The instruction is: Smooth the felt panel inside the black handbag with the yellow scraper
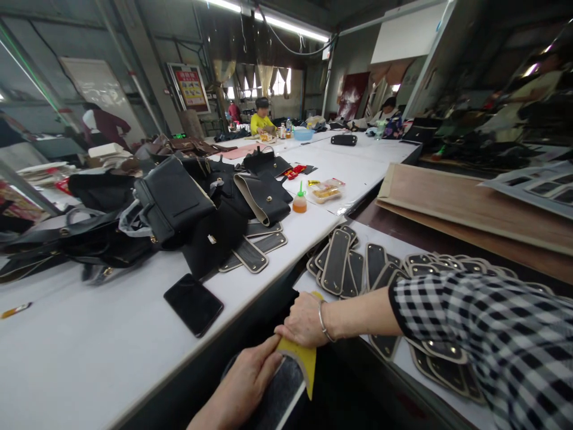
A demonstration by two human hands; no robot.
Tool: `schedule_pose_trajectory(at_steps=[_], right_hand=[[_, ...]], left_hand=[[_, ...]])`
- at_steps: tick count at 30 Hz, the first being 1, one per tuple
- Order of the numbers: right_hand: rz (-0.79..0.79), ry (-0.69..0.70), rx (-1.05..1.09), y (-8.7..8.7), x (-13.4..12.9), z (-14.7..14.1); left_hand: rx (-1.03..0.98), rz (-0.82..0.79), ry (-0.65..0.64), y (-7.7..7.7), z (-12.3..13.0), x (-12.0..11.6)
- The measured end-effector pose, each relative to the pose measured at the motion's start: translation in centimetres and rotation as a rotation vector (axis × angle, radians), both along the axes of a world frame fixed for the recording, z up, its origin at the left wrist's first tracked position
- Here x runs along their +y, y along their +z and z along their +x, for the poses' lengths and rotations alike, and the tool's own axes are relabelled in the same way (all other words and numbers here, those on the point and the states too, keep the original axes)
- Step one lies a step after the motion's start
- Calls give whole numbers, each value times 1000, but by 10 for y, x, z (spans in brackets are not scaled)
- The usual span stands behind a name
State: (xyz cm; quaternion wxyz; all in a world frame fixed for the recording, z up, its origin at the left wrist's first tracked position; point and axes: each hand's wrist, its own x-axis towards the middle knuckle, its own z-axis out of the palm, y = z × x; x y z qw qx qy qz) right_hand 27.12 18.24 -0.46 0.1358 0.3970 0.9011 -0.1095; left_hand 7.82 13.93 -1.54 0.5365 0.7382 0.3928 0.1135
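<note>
My right hand (304,319), with a bracelet at the wrist, is closed on a yellow piece (307,361) at the lower middle. My left hand (248,382) lies on a dark panel (280,394) with a pale edge, its thumb and fingers close together near the yellow piece. The panel sits partly under the yellow piece, over the dark gap between the tables. Right of my hands, dark strips (335,260) with pale borders and metal studs lie in a heap. What is under my left palm is hidden.
A black phone (194,304) lies on the left white table (89,352). Behind it are black bags (174,200), a small orange bottle (299,203) and a food tray (326,191). Large brown boards (470,209) lie at the right. People sit at the far tables.
</note>
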Motion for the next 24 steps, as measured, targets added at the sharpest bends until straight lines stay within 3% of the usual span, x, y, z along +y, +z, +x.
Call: schedule_pose_trajectory(at_steps=[9, 14, 18, 24], right_hand=[[48, -116, 12, -7, -33, -5], [30, -192, 40, -2, -47, -9], [-33, -251, 134, -5, -56, -1], [-266, -601, 402, -26, -66, 33]], left_hand=[[22, 51, -1, -2, -5, -1], [-53, -133, 36, 3, -6, 2], [-80, -224, 96, -4, -11, 9], [-146, -368, 169, -10, -11, 7]])
